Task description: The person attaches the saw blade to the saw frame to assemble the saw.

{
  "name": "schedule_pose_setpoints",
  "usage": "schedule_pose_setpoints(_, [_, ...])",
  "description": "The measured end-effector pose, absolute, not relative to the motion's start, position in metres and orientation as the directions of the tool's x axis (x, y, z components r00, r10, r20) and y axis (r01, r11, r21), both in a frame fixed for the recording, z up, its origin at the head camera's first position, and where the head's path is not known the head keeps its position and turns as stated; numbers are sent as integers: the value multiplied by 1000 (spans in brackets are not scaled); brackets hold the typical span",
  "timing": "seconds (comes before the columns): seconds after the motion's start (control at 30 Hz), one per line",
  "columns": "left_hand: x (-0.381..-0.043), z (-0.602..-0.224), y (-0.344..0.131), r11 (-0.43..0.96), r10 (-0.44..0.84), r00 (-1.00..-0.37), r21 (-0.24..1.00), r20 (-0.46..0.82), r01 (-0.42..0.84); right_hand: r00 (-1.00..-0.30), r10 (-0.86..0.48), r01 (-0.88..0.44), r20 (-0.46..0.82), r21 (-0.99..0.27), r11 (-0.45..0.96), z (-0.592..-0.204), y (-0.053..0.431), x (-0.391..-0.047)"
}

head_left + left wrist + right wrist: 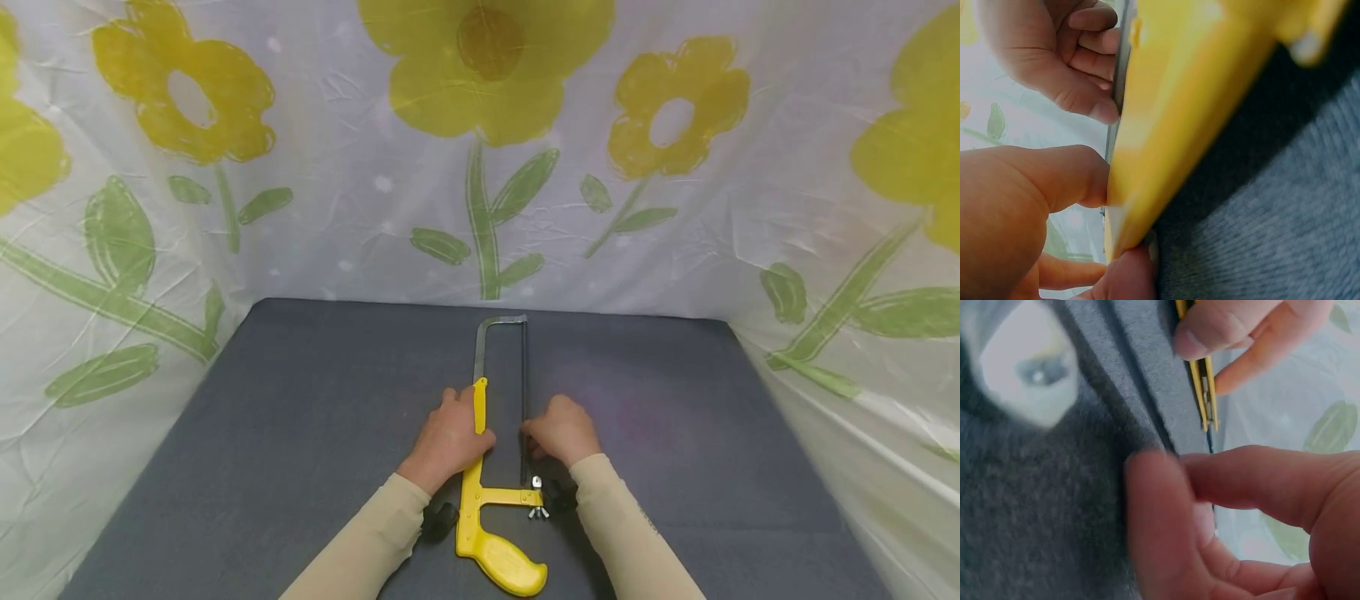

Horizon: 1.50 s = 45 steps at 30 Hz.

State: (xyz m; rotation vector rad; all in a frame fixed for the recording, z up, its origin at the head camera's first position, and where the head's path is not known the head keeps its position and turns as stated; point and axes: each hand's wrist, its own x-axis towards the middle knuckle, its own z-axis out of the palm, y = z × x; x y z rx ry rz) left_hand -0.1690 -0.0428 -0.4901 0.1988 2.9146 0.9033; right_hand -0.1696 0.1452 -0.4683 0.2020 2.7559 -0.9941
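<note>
A hacksaw [512, 568] with a yellow handle and frame lies on the dark table, its silver front arm pointing away from me. My left hand [448, 440] holds the yellow spine of the frame, thumb on the inner side. In the left wrist view, the thumb and fingers of the left hand [1004, 203] pinch the yellow bar [1166, 125]. With thumb and forefinger, my right hand [564, 429] pinches the dark blade [525, 375] near its lower part. In the right wrist view, these fingertips [1159, 506] close over the blade [1138, 378]. The right fingers partly hide it.
A wing nut [538, 512] and blade pin sit at the frame's lower right corner, close to the right wrist. The dark cloth-covered table [300, 433] stretches to both sides. A white curtain [322, 208] printed with yellow flowers hangs behind and along the sides.
</note>
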Motion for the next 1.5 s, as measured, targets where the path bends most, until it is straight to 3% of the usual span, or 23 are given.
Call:
schedule_pose_setpoints(0.2, [-169, -489, -41, 824, 142, -988, 560, -61, 83, -946, -5, 255, -325, -750, 611, -471, 151, -169])
schedule_pose_setpoints(0.43, [-170, -491, -42, 827, 133, -989, 557, -67, 74, -933, -39, 295, -358, -823, 486, -478, 159, -164])
schedule_pose_setpoints(1.5, [-172, -489, -43, 829, 131, -989, 555, -64, 74, -907, -49, 311, -418, -743, 592, -473, 173, -136])
